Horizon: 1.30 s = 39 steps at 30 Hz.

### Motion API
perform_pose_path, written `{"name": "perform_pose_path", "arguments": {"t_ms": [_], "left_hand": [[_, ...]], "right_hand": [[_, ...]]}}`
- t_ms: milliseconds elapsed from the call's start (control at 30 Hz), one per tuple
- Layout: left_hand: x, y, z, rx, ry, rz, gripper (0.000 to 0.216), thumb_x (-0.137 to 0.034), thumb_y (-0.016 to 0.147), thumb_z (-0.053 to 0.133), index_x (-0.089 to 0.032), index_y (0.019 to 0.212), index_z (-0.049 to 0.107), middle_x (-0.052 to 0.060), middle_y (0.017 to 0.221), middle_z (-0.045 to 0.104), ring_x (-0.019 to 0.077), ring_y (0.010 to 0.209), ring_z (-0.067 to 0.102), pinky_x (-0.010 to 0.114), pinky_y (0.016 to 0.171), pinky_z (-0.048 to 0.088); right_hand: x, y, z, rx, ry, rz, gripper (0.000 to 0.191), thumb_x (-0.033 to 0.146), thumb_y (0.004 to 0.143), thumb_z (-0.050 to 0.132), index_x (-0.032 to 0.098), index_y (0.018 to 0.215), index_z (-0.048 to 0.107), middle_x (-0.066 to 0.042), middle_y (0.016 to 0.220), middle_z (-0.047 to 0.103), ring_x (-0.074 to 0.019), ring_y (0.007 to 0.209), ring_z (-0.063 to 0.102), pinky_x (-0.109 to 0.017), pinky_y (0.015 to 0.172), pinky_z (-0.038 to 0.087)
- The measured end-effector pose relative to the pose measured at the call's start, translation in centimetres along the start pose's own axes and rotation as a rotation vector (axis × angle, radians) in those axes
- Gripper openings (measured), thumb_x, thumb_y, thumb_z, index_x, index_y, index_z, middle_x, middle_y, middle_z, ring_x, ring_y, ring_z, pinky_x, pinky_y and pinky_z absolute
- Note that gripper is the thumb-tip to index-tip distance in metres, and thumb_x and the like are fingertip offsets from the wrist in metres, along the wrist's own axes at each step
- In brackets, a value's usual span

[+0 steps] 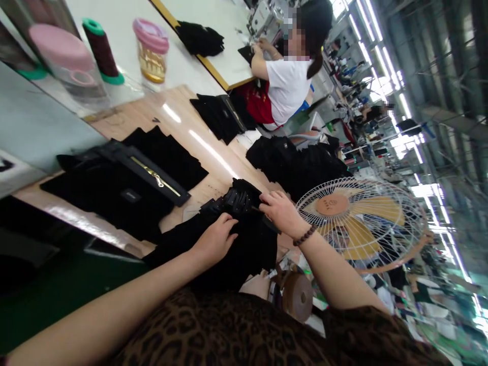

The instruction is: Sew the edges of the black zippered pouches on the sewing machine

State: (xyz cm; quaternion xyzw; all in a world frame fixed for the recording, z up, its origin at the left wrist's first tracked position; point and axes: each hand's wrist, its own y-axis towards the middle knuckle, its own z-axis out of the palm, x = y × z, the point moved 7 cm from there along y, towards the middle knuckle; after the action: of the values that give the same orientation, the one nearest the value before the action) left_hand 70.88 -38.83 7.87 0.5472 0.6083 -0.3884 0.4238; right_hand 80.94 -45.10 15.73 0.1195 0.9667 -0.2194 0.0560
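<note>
Between left grip and right grip lies bunched black fabric

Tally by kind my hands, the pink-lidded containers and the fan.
Your left hand and right hand, both at black fabric: 2
Pink-lidded jar and cup: 2
Fan: 1
Total: 5

Left hand and right hand on black fabric at the table's near edge; zippered piece toward left corner.
</note>
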Motion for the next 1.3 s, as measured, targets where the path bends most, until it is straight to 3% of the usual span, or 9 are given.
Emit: {"name": "perform_pose_path", "arguments": {"t_ms": [67,133,367,500,667,833,933,1100,1300], "left_hand": [[0.1,0.0,0.2,0.01,0.018,0.004,0.03,-0.009,0.078,0.051,-0.011,0.107,0.055,0.008,0.104,0.051,0.0181,0.089,0.057,0.031,0.084,0.048],[0.2,0.0,0.3,0.012,0.025,0.006,0.03,-0.008,0.077,0.051,-0.011,0.106,0.056,0.008,0.103,0.051,0.0183,0.089,0.057,0.031,0.083,0.048],[0.1,-0.2,0.1,-0.013,-0.005,0.008,0.027,-0.007,0.075,0.049,-0.012,0.1,0.059,0.007,0.099,0.052,0.0166,0.087,0.056,0.03,0.082,0.048],[0.5,0.0,-0.4,-0.048,-0.098,-0.016,0.024,-0.009,0.074,0.049,-0.014,0.095,0.061,0.005,0.095,0.054,0.0143,0.08,0.057,0.029,0.08,0.048],[1.1,0.2,-0.8,-0.086,-0.193,-0.065,0.021,-0.01,0.075,0.05,-0.013,0.091,0.062,0.004,0.089,0.058,0.0136,0.075,0.057,0.028,0.078,0.048],[1.0,0.1,-0.5,-0.077,-0.189,-0.049,0.022,-0.007,0.075,0.051,-0.013,0.092,0.062,0.004,0.09,0.057,0.0141,0.079,0.057,0.028,0.079,0.047],[1.0,0.0,-0.5,-0.081,-0.188,-0.048,0.022,-0.007,0.075,0.051,-0.013,0.092,0.062,0.004,0.091,0.057,0.0142,0.08,0.057,0.028,0.08,0.047],[1.0,-0.2,-0.7,-0.089,-0.197,-0.049,0.022,-0.007,0.075,0.051,-0.015,0.092,0.062,0.003,0.091,0.057,0.0128,0.075,0.057,0.026,0.077,0.048],[1.1,-0.2,-0.9,-0.111,-0.221,-0.062,0.021,-0.007,0.075,0.051,-0.014,0.091,0.063,0.003,0.089,0.058,0.0129,0.076,0.057,0.026,0.077,0.047]], "right_hand": [[0.0,0.5,-0.1,0.006,0.005,-0.067,0.019,0.011,0.086,0.043,0.018,0.086,0.06,-0.006,0.121,0.051,-0.0248,0.116,0.04,-0.052,0.101,0.023],[0.3,1.0,0.2,0.041,0.032,-0.154,0.022,0.009,0.086,0.042,0.019,0.088,0.06,-0.003,0.127,0.05,-0.0236,0.124,0.033,-0.053,0.104,0.016],[1.1,1.6,1.3,0.134,0.072,-0.338,0.023,0.008,0.086,0.04,0.019,0.09,0.06,-0.003,0.128,0.049,-0.0205,0.125,0.034,-0.049,0.104,0.02],[1.6,1.8,0.9,0.103,0.012,-0.35,0.018,0.011,0.088,0.04,0.016,0.088,0.058,-0.008,0.111,0.055,-0.02,0.114,0.044,-0.044,0.103,0.025],[0.9,2.1,0.5,0.073,-0.1,-0.231,0.019,0.013,0.089,0.037,0.015,0.09,0.056,-0.006,0.084,0.054,-0.019,0.089,0.05,-0.041,0.095,0.033],[0.8,2.2,1.1,0.1,-0.058,-0.276,0.022,0.011,0.089,0.036,0.016,0.089,0.057,-0.007,0.125,0.047,-0.0212,0.118,0.038,-0.045,0.102,0.027],[0.8,2.3,1.4,0.137,-0.012,-0.281,0.025,0.009,0.089,0.033,0.017,0.093,0.057,-0.006,0.132,0.042,-0.0197,0.124,0.033,-0.044,0.102,0.028],[0.8,2.6,1.1,0.112,-0.039,-0.262,0.02,0.011,0.088,0.036,0.015,0.091,0.056,-0.009,0.114,0.05,-0.0185,0.109,0.046,-0.04,0.103,0.027],[0.9,3.3,1.0,0.095,-0.088,-0.223,0.015,0.013,0.087,0.04,0.014,0.089,0.054,-0.008,0.088,0.053,-0.0203,0.088,0.051,-0.039,0.09,0.037]]}}
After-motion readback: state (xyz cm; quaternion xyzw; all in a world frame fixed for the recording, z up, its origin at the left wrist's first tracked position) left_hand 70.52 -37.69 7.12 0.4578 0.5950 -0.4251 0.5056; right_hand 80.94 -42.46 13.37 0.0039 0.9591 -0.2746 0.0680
